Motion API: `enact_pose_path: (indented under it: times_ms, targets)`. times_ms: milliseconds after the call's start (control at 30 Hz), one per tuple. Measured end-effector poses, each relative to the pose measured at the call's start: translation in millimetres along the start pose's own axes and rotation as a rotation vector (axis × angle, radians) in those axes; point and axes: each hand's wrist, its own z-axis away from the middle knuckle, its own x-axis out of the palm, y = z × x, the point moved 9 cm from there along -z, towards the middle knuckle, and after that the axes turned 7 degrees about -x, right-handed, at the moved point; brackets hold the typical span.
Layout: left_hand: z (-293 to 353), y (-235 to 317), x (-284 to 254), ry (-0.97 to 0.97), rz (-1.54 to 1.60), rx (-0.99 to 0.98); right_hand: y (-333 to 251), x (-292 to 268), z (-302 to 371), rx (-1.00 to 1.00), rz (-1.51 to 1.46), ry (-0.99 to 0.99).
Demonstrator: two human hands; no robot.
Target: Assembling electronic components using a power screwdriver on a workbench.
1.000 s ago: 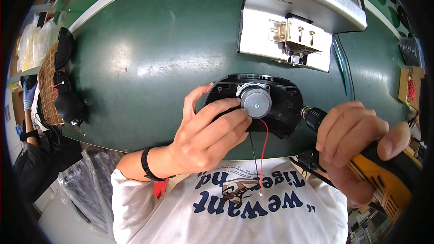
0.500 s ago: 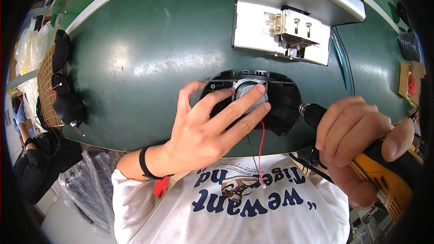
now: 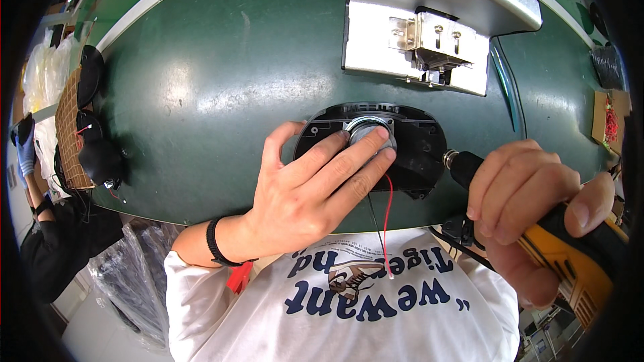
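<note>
My left hand (image 3: pixel 302 181) bends over a round metal-backed speaker (image 3: pixel 384 135), its fingertips pressing on the speaker's back and edge. The speaker sits inside a shallow black plastic housing (image 3: pixel 422 151) on the table, and my thumb is at the housing's left rim. A red wire (image 3: pixel 390 204) and a dark wire trail from under my fingers toward my shirt. In my right hand (image 3: pixel 530 214) is a yellow and black electric screwdriver (image 3: pixel 560 251), its tip pointing left at the housing's right edge. The fingers hide part of the speaker.
A metal screw feeder (image 3: pixel 416 47) stands beyond the housing on the green table (image 3: pixel 201 134). At the left lie black housings (image 3: pixel 99 154) beside a brown divided carton (image 3: pixel 69 131). A box with red wires (image 3: pixel 610 124) is at the far right. A co-worker's gloved hand (image 3: pixel 25 151) shows far left.
My left hand and the speaker have shifted very slightly left. The co-worker's gloved hand at the far left has moved up. The screwdriver has hardly moved.
</note>
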Motion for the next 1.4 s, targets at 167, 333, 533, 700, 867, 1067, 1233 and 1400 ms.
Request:
enact_pose_path:
  times_ms: [167,333,533,700,867,1067,1233,1400]
  targets:
    - [-2.4,-0.1,-2.3,-0.016,0.031,-0.006,0.8,1.3,0.5,-0.020,0.002,0.004]
    - [-3.3,-0.7,-2.5,-0.020,0.032,0.001,0.1,1.0,-0.5,-0.028,-0.003,0.003]
    - [-3.3,-1.0,-2.3,-0.018,0.043,-0.001,0.5,0.9,-1.2,-0.034,-0.008,-0.016]
    - [-3.8,-0.7,-4.0,-0.006,0.055,0.001,0.2,1.1,-1.8,-0.038,-0.013,-0.028]
    - [-3.5,-0.8,-3.8,0.005,0.065,0.004,-1.3,1.1,-0.7,-0.022,0.006,-0.019]
    - [-2.9,-2.9,-5.1,0.027,0.087,-0.024,0.2,2.6,-0.8,-0.020,-0.006,-0.009]
    - [-6.5,1.3,-4.8,0.002,-0.020,0.008,-0.4,2.5,0.0,0.011,-0.007,-0.025]
    - [-6.3,0.3,-2.0,-0.028,-0.014,-0.007,0.0,2.9,-0.8,0.025,-0.013,-0.038]
